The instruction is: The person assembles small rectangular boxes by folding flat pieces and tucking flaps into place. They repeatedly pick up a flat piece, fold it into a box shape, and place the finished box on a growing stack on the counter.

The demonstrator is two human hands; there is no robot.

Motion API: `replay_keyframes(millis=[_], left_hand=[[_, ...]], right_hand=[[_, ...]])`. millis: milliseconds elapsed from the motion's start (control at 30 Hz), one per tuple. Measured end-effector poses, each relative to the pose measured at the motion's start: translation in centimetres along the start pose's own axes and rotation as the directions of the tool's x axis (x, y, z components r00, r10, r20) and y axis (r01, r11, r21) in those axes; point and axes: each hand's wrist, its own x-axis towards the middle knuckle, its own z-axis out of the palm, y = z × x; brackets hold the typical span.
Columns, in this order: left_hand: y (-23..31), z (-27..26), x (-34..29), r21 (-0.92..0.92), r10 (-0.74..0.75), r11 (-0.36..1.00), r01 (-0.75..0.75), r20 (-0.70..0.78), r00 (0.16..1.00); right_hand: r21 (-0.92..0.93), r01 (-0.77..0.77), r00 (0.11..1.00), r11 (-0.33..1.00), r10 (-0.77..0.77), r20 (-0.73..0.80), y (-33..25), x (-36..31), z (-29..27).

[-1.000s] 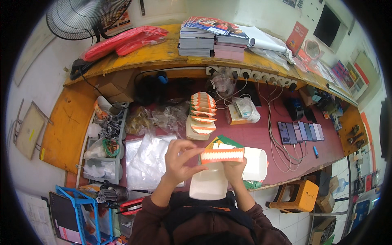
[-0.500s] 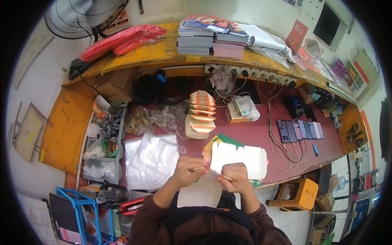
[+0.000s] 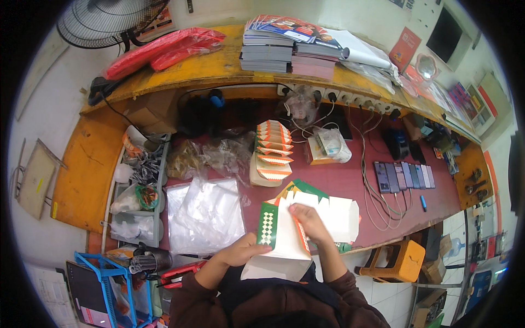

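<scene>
While two hands (image 3: 240,254) grip one carton (image 3: 281,240) — six phones (image 3: 404,176).

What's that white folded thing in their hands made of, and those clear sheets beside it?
The folded box blank looks like thin matte cardboard: white, with sharp creases, cut flaps and printed green and orange edges. The clear sheets seem to be thin glossy plastic bags, wrinkled and see-through.

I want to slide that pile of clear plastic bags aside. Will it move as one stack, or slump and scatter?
The plastic bags look thin and glossy, lying in loose, wrinkled, overlapping sheets, so they would likely slip over each other rather than move together. They seem floppy and very light; lifted, the pile would probably sag and shed sheets. The fan might flutter them, if it runs.
</scene>
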Motion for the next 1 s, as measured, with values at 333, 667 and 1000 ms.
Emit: replay_keyframes(millis=[333,667,1000], left_hand=[[-3.8,-9.6,8.2,0.619,0.588,0.578,-0.531,0.134,0.798],[-5.0,-20.2,18.4,0.948,0.465,0.290,0.129,-0.257,0.847],[-8.0,-23.2,19.0,0.169,0.333,0.943,-0.288,-0.449,0.829]], right_hand=[[-0.467,0.117,0.984,0.876,-0.167,-0.066,7.7,2.5,-3.9],[-0.834,0.203,0.896,0.513,-0.440,-0.052,9.2,21.9,-6.9],[-0.887,0.027,0.948,0.461,-0.293,-0.124,8.2,27.5,-4.3]])
